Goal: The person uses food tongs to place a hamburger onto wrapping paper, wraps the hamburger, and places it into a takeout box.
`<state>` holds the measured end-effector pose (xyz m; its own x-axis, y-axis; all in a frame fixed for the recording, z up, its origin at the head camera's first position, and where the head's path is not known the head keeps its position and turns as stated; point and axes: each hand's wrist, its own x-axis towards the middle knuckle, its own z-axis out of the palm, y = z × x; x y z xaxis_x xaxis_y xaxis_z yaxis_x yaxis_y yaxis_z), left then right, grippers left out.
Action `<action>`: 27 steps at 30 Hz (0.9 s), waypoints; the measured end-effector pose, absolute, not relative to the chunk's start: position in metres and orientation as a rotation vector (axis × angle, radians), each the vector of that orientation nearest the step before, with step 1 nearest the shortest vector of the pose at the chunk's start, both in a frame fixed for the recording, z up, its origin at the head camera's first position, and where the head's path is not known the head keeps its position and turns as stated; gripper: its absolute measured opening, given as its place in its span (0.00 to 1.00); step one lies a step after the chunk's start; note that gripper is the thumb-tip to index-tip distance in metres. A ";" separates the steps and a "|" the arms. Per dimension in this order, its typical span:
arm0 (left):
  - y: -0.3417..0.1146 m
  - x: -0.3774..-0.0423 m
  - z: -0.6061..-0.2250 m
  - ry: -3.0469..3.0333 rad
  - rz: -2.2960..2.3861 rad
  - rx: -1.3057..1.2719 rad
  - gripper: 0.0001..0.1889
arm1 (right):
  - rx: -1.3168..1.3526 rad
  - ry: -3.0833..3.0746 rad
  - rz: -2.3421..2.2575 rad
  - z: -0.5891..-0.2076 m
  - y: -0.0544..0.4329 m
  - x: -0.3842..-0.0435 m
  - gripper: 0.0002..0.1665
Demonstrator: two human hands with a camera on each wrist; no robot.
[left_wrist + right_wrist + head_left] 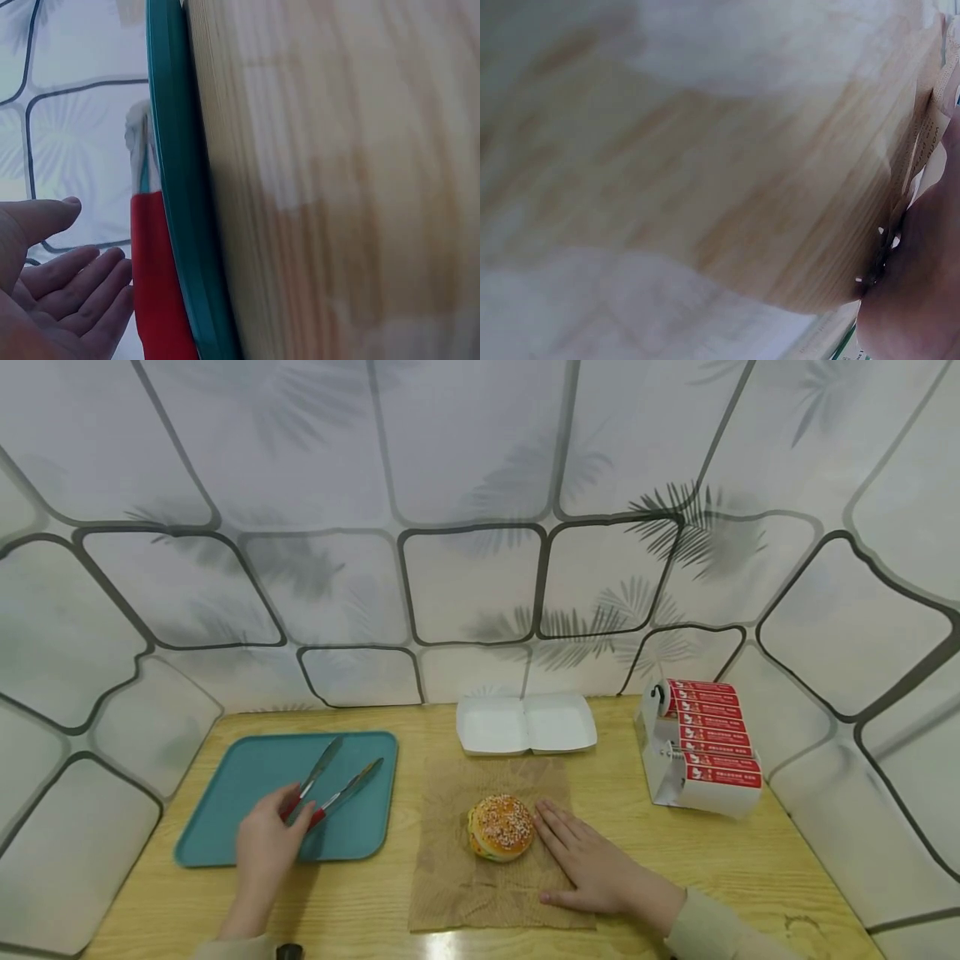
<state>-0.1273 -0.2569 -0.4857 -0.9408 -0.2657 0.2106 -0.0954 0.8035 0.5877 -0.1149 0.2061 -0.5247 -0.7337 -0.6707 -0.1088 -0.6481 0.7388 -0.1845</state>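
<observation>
My left hand [270,835] is at the red handles of metal tongs [345,789], which lie with spread arms on a teal tray [247,777]. In the left wrist view, the fingers and thumb of that hand [67,292] are extended and apart, close to a red handle [157,277]; the tray's edge [176,165] runs beside it. A sesame-bun burger [504,827] sits on brown paper [465,902]. Flat on the paper's right side rests my right hand [588,864], its fingertips beside the bun. Only a blurred part of this hand [915,277] shows in the right wrist view.
Behind the paper stands an opened white takeaway box [491,727]. A holder with rolls of red-and-white labels [708,743] is at the right rear of the wooden table [750,877]. A patterned wall covering [472,585] encloses the back and sides.
</observation>
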 end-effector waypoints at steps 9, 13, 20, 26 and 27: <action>-0.236 -0.133 -0.491 -2.635 -0.860 0.098 0.18 | -1.065 2.775 -0.206 -0.528 0.206 -0.115 0.63; -0.228 -0.137 -0.493 -2.646 -0.861 0.056 0.18 | -1.071 2.784 -0.204 -0.529 0.206 -0.115 0.63; -0.216 -0.144 -0.493 -2.718 -0.894 0.048 0.19 | -1.055 2.780 -0.213 -0.532 0.207 -0.116 0.64; -0.201 -0.152 -0.494 -2.714 -0.898 -0.013 0.18 | -1.035 2.768 -0.229 -0.535 0.209 -0.117 0.64; -0.199 -0.154 -0.495 -2.715 -0.902 -0.022 0.18 | -1.036 2.769 -0.229 -0.535 0.209 -0.117 0.64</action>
